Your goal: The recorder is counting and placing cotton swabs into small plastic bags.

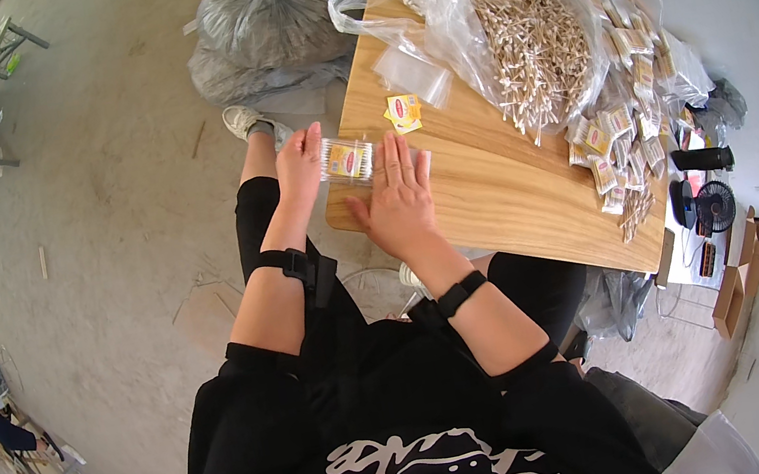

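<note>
A small clear packet of cotton swabs with a yellow card inside lies at the table's left edge. My left hand grips its left end, with the fingers closed. Stretched out flat, palm down, my right hand rests on the table with its fingertips at the packet's right end. Just beyond are a few yellow-and-white cards and a stack of clear plastic sleeves. A large clear bag of loose cotton swabs lies open at the far right of the table.
Several filled swab packets are heaped along the right side of the wooden table. Tied grey plastic sacks stand on the floor beyond its far left corner. To the right are a black cylinder and a small fan.
</note>
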A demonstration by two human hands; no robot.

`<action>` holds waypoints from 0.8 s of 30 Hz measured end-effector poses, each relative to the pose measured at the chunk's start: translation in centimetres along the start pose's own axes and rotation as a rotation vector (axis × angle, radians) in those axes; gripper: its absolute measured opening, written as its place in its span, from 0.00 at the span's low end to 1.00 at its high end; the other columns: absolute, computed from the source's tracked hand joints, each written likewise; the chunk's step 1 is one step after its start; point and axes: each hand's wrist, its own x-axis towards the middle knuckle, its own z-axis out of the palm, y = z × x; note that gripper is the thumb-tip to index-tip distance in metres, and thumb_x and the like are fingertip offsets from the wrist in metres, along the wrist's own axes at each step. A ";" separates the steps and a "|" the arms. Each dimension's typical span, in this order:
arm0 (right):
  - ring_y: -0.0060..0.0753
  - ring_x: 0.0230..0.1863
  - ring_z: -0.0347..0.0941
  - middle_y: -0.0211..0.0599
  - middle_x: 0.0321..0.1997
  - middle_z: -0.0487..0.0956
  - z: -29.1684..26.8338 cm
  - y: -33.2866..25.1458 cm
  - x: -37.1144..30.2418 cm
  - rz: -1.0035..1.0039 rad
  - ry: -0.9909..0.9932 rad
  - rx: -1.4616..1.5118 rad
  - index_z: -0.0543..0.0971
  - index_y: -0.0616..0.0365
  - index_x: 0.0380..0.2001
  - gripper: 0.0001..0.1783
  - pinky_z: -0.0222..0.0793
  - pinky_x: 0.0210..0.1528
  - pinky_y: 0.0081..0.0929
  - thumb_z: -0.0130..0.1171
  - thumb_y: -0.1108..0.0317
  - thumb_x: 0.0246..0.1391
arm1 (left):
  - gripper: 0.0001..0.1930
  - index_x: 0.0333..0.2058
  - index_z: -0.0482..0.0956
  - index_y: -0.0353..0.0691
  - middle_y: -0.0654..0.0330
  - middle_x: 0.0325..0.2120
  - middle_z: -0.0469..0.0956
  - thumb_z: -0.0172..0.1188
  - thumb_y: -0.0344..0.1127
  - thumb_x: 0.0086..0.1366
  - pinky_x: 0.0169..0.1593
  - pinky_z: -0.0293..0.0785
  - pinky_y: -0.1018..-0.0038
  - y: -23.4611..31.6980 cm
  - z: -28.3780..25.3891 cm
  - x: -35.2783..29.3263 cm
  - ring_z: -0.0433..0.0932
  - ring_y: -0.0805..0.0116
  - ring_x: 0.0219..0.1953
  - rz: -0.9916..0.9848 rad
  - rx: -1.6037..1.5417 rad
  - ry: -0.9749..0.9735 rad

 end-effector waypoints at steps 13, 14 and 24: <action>0.60 0.76 0.43 0.59 0.75 0.50 -1.1 15.2 -0.4 0.246 0.436 0.019 0.53 0.59 0.71 0.41 0.38 0.75 0.52 0.55 0.55 0.61 | 0.32 0.68 0.57 0.41 0.55 0.69 0.58 0.51 0.47 0.70 0.72 0.45 0.51 4.7 0.7 -4.1 0.52 0.55 0.72 0.637 0.786 -0.103; 0.61 0.75 0.43 0.60 0.75 0.49 -1.7 16.7 -0.2 0.299 0.430 -0.035 0.52 0.53 0.72 0.41 0.40 0.75 0.53 0.54 0.54 0.62 | 0.34 0.69 0.55 0.42 0.55 0.71 0.54 0.50 0.48 0.70 0.72 0.42 0.50 4.6 0.9 -4.2 0.49 0.56 0.73 0.606 0.811 -0.184; 0.55 0.74 0.48 0.53 0.76 0.48 -3.9 20.7 3.0 0.482 0.290 0.057 0.51 0.37 0.73 0.43 0.49 0.70 0.54 0.58 0.52 0.59 | 0.37 0.70 0.52 0.42 0.52 0.71 0.51 0.50 0.52 0.69 0.73 0.38 0.49 5.2 1.3 -4.3 0.44 0.54 0.74 0.573 0.973 -0.251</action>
